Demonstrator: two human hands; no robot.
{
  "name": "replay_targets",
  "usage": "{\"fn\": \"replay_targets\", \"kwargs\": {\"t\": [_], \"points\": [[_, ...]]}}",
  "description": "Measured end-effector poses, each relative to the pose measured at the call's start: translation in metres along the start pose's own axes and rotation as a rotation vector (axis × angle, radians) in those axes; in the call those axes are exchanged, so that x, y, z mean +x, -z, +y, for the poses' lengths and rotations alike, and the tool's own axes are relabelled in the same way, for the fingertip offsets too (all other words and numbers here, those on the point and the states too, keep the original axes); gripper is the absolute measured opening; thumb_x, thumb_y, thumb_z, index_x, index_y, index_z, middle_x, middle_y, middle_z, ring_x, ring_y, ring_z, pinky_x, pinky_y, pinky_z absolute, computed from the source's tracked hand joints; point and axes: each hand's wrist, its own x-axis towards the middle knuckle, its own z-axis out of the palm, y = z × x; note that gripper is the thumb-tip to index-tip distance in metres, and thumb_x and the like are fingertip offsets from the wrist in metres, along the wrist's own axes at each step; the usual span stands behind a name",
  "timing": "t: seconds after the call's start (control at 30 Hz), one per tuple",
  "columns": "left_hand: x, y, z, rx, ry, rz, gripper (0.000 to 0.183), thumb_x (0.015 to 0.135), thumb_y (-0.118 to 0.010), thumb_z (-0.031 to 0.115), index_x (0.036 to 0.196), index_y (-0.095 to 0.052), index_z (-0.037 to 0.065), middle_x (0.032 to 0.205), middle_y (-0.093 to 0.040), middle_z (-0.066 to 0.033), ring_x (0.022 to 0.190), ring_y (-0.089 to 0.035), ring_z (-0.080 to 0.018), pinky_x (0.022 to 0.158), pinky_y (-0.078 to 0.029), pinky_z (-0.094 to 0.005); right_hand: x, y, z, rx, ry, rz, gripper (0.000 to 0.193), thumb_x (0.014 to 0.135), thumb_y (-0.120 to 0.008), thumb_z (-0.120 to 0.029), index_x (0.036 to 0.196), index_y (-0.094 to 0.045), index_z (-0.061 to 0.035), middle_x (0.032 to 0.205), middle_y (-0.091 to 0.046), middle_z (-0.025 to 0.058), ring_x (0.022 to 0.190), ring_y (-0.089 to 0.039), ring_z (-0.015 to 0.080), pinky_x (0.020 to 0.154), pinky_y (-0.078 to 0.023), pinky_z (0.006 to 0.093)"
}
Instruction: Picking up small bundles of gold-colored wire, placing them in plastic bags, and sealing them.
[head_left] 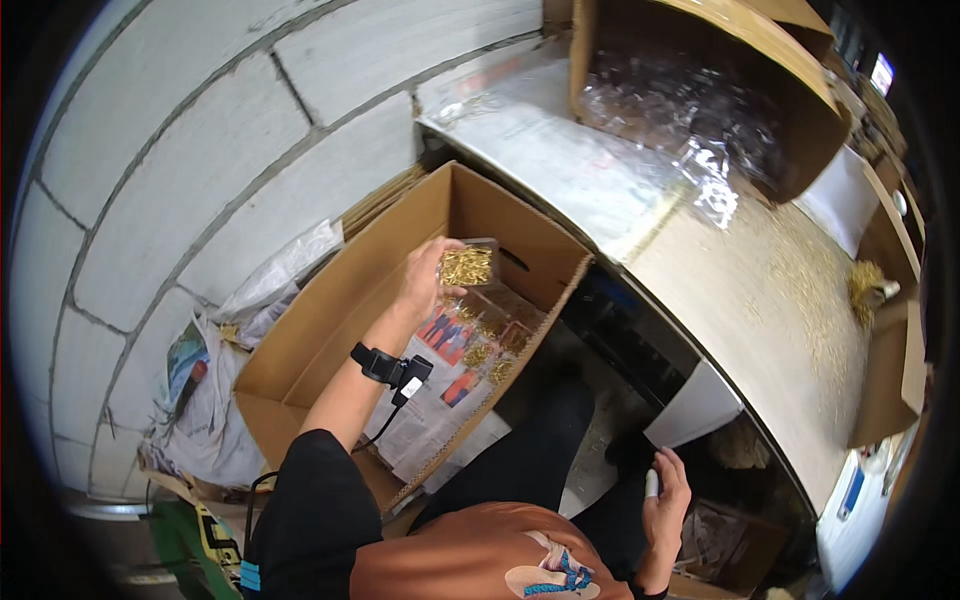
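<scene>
My left hand (424, 274) is closed around a small clear plastic box (468, 266) filled with thin gold-coloured metal pieces. I hold it over the far end of a deep cardboard box (330, 310), above its floor. Newspaper (415, 435) lines that floor, and several similar clear packs with gold pieces (478, 354) lie on it beneath my hand. My right hand (664, 505) hangs near my right leg below the table edge. Its fingers are extended and loosely curved, holding nothing, and a white wrap covers one fingertip.
On the table (700, 260) at right, loose gold pieces (820, 300) are scattered. A tipped cardboard carton (810, 60) holds clear plastic packaging (680, 105). A white block wall (200, 130) rises at left, with plastic bags (225, 425) beside the box.
</scene>
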Motion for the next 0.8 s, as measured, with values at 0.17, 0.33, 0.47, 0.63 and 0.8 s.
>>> {"fn": "replay_targets", "kwargs": {"t": [0.17,0.33,0.47,0.63,0.8], "points": [[0.017,0.107,-0.112,-0.03,0.237,0.27,0.025,0.094,-0.049,0.026,0.107,-0.059,0.007,0.094,-0.063,-0.0053,0.074,-0.063,-0.015,0.057,-0.056,-0.0307,0.009,-0.012,-0.011,-0.177,-0.032,-0.237,0.027,0.081,-0.057,0.001,0.108,-0.06,0.0024,0.119,-0.057,0.0175,0.104,-0.058,0.037,0.088,-0.046,0.0384],[0.001,0.139,-0.224,-0.074,0.487,0.404,0.023,0.091,-0.054,0.023,0.11,-0.061,0.011,0.091,-0.062,-0.0051,0.07,-0.063,-0.0178,0.063,-0.054,-0.0332,0.018,-0.029,-0.015,-0.263,-0.029,-0.476,0.031,0.078,-0.06,0.001,0.11,-0.06,0.0008,0.117,-0.059,0.0176,0.103,-0.058,0.0369,0.088,-0.047,0.0374],[0.002,0.128,-0.271,-0.084,0.571,0.597,0.025,0.09,-0.054,0.012,0.113,-0.061,0.009,0.092,-0.064,-0.0061,0.076,-0.064,-0.018,0.062,-0.054,-0.0326,0.016,-0.041,-0.013,-0.333,-0.032,-0.55,0.031,0.08,-0.061,-0.006,0.111,-0.06,-0.0018,0.114,-0.06,0.0171,0.102,-0.059,0.0356,0.087,-0.048,0.0377],[0.014,0.162,-0.346,0.48,0.292,0.656,0.025,0.091,-0.049,0.006,0.112,-0.061,0.004,0.096,-0.063,-0.0076,0.089,-0.059,-0.0156,0.067,-0.051,-0.0322,0.021,-0.047,-0.015,-0.329,-0.019,-0.585,0.031,0.081,-0.061,-0.012,0.11,-0.06,-0.0024,0.112,-0.061,0.0154,0.1,-0.059,0.0328,0.085,-0.048,0.0391],[0.033,0.111,-0.343,0.585,0.236,0.261,0.031,0.077,-0.059,0.005,0.108,-0.062,0.0,0.097,-0.065,-0.016,0.093,-0.061,-0.0275,0.081,-0.048,-0.0357,0.024,-0.036,0.005,-0.402,-0.01,-0.556,0.033,0.082,-0.059,-0.014,0.113,-0.059,-0.0029,0.11,-0.061,0.016,0.101,-0.059,0.0344,0.083,-0.049,0.04]]}}
